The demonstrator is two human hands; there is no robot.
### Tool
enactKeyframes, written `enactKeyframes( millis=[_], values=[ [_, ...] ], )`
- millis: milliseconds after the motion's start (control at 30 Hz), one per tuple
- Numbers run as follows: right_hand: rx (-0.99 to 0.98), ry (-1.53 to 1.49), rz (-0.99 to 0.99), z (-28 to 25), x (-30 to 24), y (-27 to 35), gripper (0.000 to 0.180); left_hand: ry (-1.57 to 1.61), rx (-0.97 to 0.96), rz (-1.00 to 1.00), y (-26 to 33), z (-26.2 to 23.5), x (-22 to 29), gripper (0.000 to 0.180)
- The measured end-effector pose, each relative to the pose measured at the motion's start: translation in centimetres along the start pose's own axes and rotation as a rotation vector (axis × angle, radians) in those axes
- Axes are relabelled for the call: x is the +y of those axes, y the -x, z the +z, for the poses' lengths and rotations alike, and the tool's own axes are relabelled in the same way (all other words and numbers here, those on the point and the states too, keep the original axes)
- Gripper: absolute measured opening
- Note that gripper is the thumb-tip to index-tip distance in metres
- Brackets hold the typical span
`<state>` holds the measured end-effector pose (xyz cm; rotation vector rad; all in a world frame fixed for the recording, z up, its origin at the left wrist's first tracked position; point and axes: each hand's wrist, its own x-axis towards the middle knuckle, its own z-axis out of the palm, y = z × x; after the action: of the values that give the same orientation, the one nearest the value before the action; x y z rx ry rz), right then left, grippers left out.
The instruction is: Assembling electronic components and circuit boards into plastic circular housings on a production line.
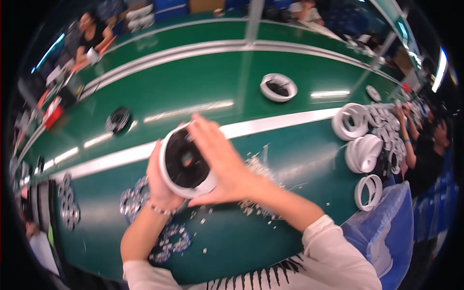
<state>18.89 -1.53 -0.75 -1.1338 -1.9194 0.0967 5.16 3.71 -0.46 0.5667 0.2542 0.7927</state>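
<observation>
Above the green work table I hold a white round housing (209, 185) between both hands. Inside its rim sits a black disc (180, 166) with a small hole in the middle. My left hand (160, 186) wraps around the housing's left side and supports it from below. On the other side, my right hand (222, 162) presses along the rim, its fingers reaching over the upper edge and the thumb near the bottom. Below the hands lie clusters of small silvery ring parts (172, 241) and a scatter of tiny pale pieces (256, 169).
A white ring with black inside (290, 90) and a black round part (118, 120) lie on the green conveyor (193, 77). White rings (363, 153) are piled at right, beside a blue plastic bag (394, 217). Co-workers (427, 159) sit at right and across the line.
</observation>
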Motion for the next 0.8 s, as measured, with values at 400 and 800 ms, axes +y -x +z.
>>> enactKeyframes(
  millis=[400,800],
  values=[
    [-0.183,-0.041,-0.006,-1.5,-0.8,-0.8,0.115,-0.036,-0.182,-0.189,0.4,-2.1,1.1,0.065],
    [0.055,0.002,0.042,1.1,-0.2,0.2,0.113,-0.062,-0.071,-0.069,0.3,-1.9,0.8,0.044]
  ],
)
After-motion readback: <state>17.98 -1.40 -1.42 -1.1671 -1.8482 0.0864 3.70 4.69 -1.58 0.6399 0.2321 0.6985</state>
